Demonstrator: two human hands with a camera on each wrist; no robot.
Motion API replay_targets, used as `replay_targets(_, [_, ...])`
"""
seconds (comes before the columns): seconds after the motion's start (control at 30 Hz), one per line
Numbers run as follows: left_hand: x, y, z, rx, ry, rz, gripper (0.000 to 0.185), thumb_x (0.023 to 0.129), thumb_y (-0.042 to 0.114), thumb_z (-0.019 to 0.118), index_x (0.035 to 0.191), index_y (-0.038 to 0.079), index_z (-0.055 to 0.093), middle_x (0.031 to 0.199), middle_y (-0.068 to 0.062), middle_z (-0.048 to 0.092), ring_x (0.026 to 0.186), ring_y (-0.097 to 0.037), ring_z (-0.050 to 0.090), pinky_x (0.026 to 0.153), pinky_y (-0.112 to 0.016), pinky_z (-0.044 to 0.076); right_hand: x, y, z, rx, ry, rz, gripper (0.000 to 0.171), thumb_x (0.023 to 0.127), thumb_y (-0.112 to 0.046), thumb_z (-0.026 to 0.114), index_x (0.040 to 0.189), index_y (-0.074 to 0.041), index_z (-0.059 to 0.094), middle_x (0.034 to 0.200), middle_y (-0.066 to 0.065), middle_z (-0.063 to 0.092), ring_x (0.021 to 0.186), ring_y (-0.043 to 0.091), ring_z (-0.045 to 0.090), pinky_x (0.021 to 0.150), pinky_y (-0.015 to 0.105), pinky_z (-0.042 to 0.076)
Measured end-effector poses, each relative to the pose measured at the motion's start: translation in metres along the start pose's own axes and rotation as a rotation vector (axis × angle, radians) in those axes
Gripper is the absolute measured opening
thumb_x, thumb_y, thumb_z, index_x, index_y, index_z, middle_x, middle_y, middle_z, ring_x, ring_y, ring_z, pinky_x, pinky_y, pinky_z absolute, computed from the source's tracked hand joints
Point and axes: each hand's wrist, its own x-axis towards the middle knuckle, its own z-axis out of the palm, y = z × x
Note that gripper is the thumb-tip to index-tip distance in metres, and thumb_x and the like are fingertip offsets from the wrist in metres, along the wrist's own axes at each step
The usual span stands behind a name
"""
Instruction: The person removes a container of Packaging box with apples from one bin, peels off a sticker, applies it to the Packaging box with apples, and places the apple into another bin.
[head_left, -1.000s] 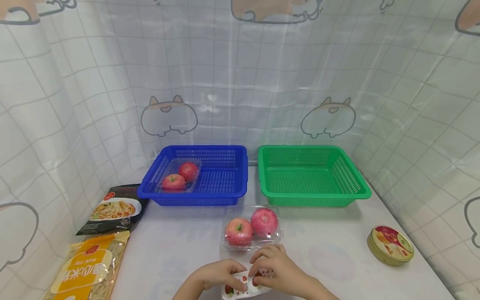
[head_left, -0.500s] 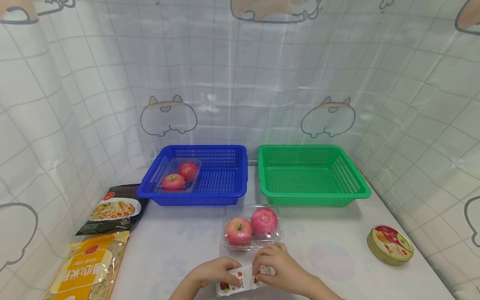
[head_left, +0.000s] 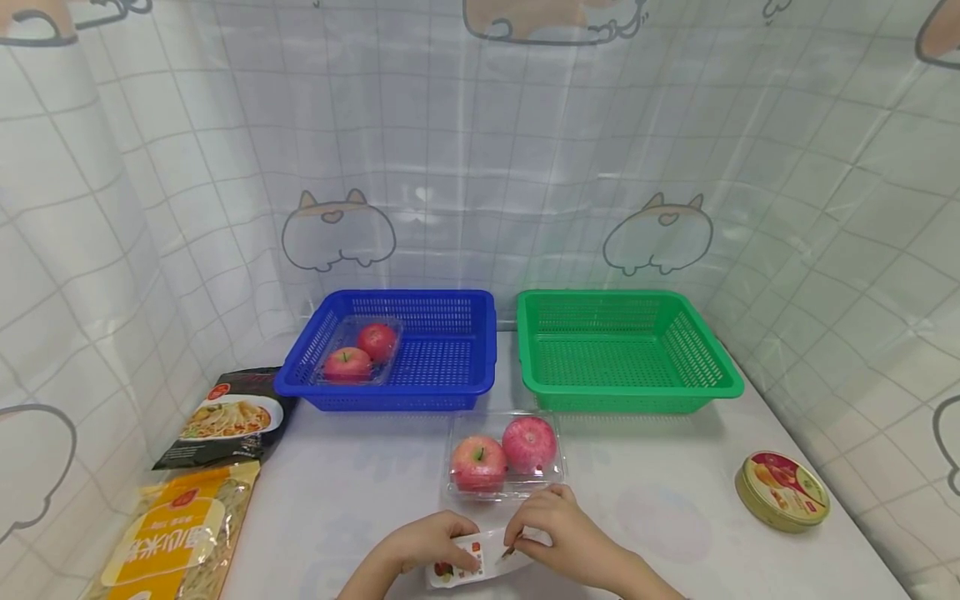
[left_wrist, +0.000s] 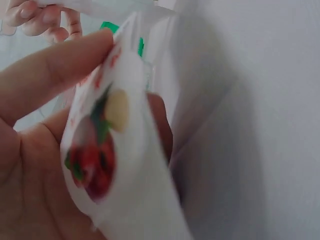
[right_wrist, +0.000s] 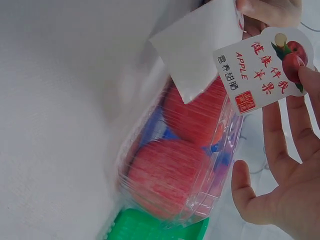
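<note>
Strip (head_left: pixel 491 562): was just nearside of the apple pack (head_left: pixel 506 471).
Left hand (head_left: pixel 431 543): fingers pinched the strip's printed end.
Right hand (head_left: pixel 561 535): fingers gripped an apple label (right_wrist: pixel 265 70) — red lettering on white.

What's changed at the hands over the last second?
The right hand has lifted an apple label from the white strip, exposing blank backing; I can't tell whether it's fully free. The left hand, pinching the strip, has shifted slightly left. The blue basket, green basket and round tin stayed put.

Evenly bright head view, glare on curtain (head_left: pixel 480 208), dimmer wrist views, left-wrist label (left_wrist: pixel 92 155) blurred
</note>
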Motion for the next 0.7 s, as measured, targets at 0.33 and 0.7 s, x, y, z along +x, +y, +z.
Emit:
replay_targets(0.33, [-0.003, 0.006, 0.003, 0.377, 0.166, 0.102, 0.015, 0.067, 0.011, 0.076, 0.073, 0.011, 0.062, 0.062, 0.011, 0.05, 0.056, -0.002, 0.042, 0.052, -0.02, 0.035, 0.003, 0.003, -0.003, 0.121, 0.031, -0.05, 0.019, 0.08, -0.009, 0.069, 0.089, -0.024, 0.063, 0.086, -0.022, 0.064, 0.089, -0.003, 0.055, 0.081, 0.027, 0.037])
replay_targets(0.7, [-0.005, 0.012, 0.005, 0.486, 0.246, 0.081, 0.02, 0.064, 0.012, 0.079, 0.078, 0.012, 0.064, 0.066, 0.01, 0.052, 0.059, -0.004, 0.041, 0.055, -0.023, 0.035, 0.004, 0.006, -0.002, 0.142, 0.08, -0.093, 0.019, 0.08, -0.008, 0.068, 0.091, -0.022, 0.063, 0.087, -0.019, 0.066, 0.086, -0.003, 0.056, 0.078, 0.023, 0.04])
